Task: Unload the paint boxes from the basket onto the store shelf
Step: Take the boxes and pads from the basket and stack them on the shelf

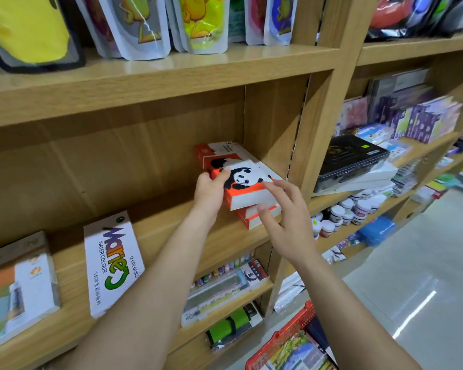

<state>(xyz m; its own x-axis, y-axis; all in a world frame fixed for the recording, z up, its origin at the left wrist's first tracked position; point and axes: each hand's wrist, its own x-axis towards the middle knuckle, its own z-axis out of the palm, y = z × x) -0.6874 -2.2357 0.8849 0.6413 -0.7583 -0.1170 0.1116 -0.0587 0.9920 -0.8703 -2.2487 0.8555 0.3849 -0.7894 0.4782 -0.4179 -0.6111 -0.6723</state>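
An orange and white panda paint box lies on top of a stack of like boxes at the right end of the wooden shelf. My left hand grips its left edge, thumb on the lid. My right hand has its fingers spread, the fingertips touching the box's right front corner and the box beneath. The red basket shows at the bottom right with colourful boxes inside.
A white watercolour box and another paint box lie further left on the same shelf. An upright post bounds the stack on the right. Pouches hang above; jars, pens and cases fill neighbouring shelves.
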